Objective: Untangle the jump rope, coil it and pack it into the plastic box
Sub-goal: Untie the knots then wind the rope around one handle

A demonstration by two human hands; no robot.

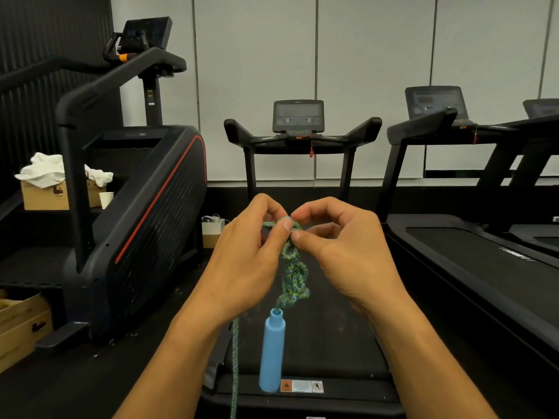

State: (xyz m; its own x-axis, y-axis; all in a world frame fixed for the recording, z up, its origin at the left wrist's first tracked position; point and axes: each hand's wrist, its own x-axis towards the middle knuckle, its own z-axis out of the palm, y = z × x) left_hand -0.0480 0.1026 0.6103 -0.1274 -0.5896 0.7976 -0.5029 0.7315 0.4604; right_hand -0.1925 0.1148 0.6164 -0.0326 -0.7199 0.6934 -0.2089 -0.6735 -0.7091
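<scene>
A single head-worn wide-angle view looks forward and slightly down, close over both forearms, toward a treadmill (302, 128) at 12 o'clock, a stair machine (145, 189) at 10 o'clock, wall panels far behind

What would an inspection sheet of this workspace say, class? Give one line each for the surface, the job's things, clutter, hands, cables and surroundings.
Surface: treadmill belt below the hands; dark floor around it.
Job's things: knotted green jump rope held up, its blue handle hanging; another strand trails down. No plastic box seen.
Clutter: cardboard box with white cloth, paper cup, more cardboard boxes at left.
Hands: left hand and right hand both pinch the knot.
Cables: nothing seen.
Surroundings: stair climber, further treadmill, pale wall panels.
</scene>
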